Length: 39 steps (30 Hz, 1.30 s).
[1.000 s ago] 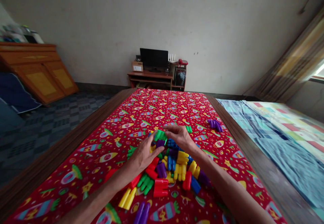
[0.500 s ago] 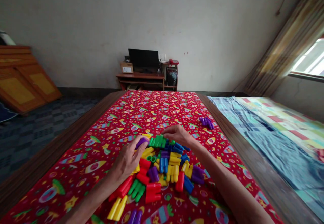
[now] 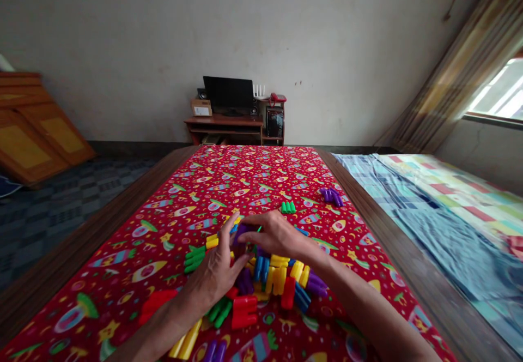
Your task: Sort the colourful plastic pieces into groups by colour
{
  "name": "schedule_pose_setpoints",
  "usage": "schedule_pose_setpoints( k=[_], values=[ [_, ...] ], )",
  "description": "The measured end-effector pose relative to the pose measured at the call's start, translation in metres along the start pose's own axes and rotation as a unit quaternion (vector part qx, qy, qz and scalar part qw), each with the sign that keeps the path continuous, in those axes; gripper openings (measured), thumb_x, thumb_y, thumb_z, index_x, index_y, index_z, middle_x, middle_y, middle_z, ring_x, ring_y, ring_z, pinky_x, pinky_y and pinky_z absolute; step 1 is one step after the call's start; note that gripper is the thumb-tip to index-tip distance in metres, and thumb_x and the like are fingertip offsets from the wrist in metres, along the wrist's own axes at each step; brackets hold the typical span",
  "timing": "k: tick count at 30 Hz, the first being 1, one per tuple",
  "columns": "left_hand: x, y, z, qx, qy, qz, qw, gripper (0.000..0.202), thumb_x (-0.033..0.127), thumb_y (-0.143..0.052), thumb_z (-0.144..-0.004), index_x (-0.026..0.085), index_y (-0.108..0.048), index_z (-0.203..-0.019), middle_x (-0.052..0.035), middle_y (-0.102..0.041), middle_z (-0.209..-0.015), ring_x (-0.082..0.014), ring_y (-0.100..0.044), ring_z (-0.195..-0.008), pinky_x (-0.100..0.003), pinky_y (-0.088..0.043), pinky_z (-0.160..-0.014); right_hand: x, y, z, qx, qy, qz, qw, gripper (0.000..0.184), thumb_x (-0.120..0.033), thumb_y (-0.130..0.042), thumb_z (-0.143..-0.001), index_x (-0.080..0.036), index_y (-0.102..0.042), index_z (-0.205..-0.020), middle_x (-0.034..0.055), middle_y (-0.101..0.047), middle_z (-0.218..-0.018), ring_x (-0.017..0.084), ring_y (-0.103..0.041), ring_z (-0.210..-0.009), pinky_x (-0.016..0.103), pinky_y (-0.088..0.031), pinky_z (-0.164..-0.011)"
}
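Note:
My left hand (image 3: 218, 269) is over the left side of the pile of plastic building blocks, thumb and fingers apart, with nothing plainly in its grasp. My right hand (image 3: 278, 236) reaches across from the right, its fingers curled over the pile beside a purple block (image 3: 241, 234). A bit of green shows between its thumb and fingers, mostly hidden. In front of the hands lie a blue block (image 3: 261, 269), a yellow block (image 3: 279, 280), and red blocks (image 3: 244, 313). Left of my left hand sit a green block (image 3: 195, 259) and a small yellow block (image 3: 211, 241).
A green block (image 3: 288, 207) and purple blocks (image 3: 332, 196) lie apart toward the table's right side. The red patterned cloth (image 3: 253, 171) covers the wooden table (image 3: 359, 198). A bed (image 3: 441, 220) stands at the right; a desk with a monitor (image 3: 229, 95) is beyond.
My hands have come closer together over the pile. One green block now lies farther right; green and yellow blocks now show left of my left hand. A red block has shifted left.

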State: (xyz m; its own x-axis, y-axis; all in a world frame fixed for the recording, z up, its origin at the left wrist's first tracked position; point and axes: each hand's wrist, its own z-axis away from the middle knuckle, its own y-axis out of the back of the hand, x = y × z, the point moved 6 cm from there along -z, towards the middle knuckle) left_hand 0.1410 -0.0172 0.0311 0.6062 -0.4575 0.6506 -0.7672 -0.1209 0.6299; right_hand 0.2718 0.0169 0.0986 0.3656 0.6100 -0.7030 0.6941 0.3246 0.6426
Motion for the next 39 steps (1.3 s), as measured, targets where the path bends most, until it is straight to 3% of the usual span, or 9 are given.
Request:
schedule_pose_setpoints(
  k=[4,9,11,16,26,29,33,36,39],
  values=[
    [0.009,0.004,-0.004,-0.012,-0.052,0.007,0.999,0.064,0.028,-0.045,-0.094,0.024,-0.012,-0.149,-0.0029,-0.068,-0.094,-0.0167,-0.069,-0.084,-0.031,-0.056,-0.079,0.055,0.089,0.010,0.200,-0.058,0.091,0.974,0.026,-0.031,-0.051,-0.089,-0.018,-0.074,-0.088,0.0004,-0.069,-0.072,0.012,-0.058,-0.062,0.021,-0.039,-0.061],
    [0.011,0.004,-0.004,-0.046,-0.106,-0.054,0.992,0.038,0.025,-0.041,-0.096,0.025,-0.043,-0.134,-0.0061,-0.066,-0.110,-0.0183,-0.066,-0.101,-0.031,-0.053,-0.093,0.155,0.183,0.087,0.466,-0.249,0.186,0.828,0.040,-0.036,-0.046,-0.082,-0.010,-0.074,-0.093,0.0109,-0.073,-0.083,0.022,-0.064,-0.075,0.028,-0.044,-0.069],
    [0.014,0.002,-0.003,-0.054,-0.134,-0.065,0.987,0.033,0.022,-0.040,-0.096,0.024,-0.050,-0.127,-0.0064,-0.065,-0.113,-0.0188,-0.064,-0.105,-0.031,-0.052,-0.095,0.184,0.190,0.112,0.486,-0.281,0.201,0.803,0.043,-0.035,-0.045,-0.078,-0.008,-0.074,-0.095,0.0128,-0.073,-0.083,0.024,-0.065,-0.076,0.031,-0.045,-0.072],
    [0.017,0.000,-0.003,-0.065,-0.152,-0.082,0.983,0.029,0.019,-0.039,-0.096,0.022,-0.060,-0.115,-0.0052,-0.065,-0.112,-0.0174,-0.062,-0.108,-0.029,-0.050,-0.098,0.213,0.176,0.122,0.415,-0.287,0.174,0.846,0.042,-0.038,-0.052,-0.075,-0.009,-0.075,-0.094,0.0114,-0.074,-0.083,0.026,-0.066,-0.080,0.032,-0.046,-0.075],
    [0.013,-0.007,0.003,-0.103,-0.169,-0.117,0.973,0.030,0.021,-0.042,-0.096,0.023,-0.065,-0.115,-0.0073,-0.061,-0.126,-0.0199,-0.055,-0.121,-0.035,-0.046,-0.105,0.185,0.191,0.115,0.455,-0.302,0.181,0.818,0.050,-0.047,-0.040,-0.091,-0.010,-0.073,-0.094,0.0124,-0.072,-0.078,0.022,-0.066,-0.076,0.031,-0.046,-0.071],
    [0.017,-0.012,0.005,-0.152,-0.186,-0.141,0.960,0.032,0.027,-0.050,-0.094,0.026,-0.061,-0.124,-0.0061,-0.061,-0.131,-0.0230,-0.052,-0.126,-0.044,-0.038,-0.112,0.153,0.175,0.083,0.384,-0.255,0.118,0.880,0.039,-0.041,-0.049,-0.088,-0.011,-0.073,-0.095,0.0106,-0.073,-0.078,0.020,-0.067,-0.071,0.029,-0.048,-0.067],
    [0.017,-0.012,0.003,-0.183,-0.177,-0.151,0.955,0.029,0.028,-0.053,-0.093,0.023,-0.062,-0.120,-0.0060,-0.068,-0.118,-0.0225,-0.061,-0.111,-0.043,-0.044,-0.105,0.103,0.096,0.035,0.069,-0.170,0.081,0.980,0.023,-0.023,-0.060,-0.080,-0.017,-0.073,-0.098,0.0045,-0.074,-0.080,0.016,-0.066,-0.069,0.023,-0.047,-0.062],
    [0.013,-0.008,0.002,-0.167,-0.160,-0.157,0.960,0.020,0.024,-0.053,-0.092,0.022,-0.063,-0.109,-0.0058,-0.070,-0.107,-0.0221,-0.064,-0.101,-0.038,-0.050,-0.093,0.086,0.040,0.027,-0.113,-0.143,0.198,0.963,0.027,-0.006,-0.057,-0.075,-0.018,-0.073,-0.092,0.0049,-0.073,-0.080,0.016,-0.064,-0.072,0.022,-0.043,-0.060],
    [0.012,-0.007,0.001,-0.143,-0.137,-0.171,0.965,0.015,0.026,-0.054,-0.091,0.021,-0.062,-0.103,-0.0051,-0.070,-0.098,-0.0225,-0.065,-0.094,-0.036,-0.052,-0.085,0.085,0.017,0.025,-0.151,-0.138,0.255,0.945,0.024,-0.005,-0.054,-0.075,-0.018,-0.073,-0.082,0.0052,-0.071,-0.076,0.015,-0.061,-0.068,0.022,-0.039,-0.057]
  ],
)
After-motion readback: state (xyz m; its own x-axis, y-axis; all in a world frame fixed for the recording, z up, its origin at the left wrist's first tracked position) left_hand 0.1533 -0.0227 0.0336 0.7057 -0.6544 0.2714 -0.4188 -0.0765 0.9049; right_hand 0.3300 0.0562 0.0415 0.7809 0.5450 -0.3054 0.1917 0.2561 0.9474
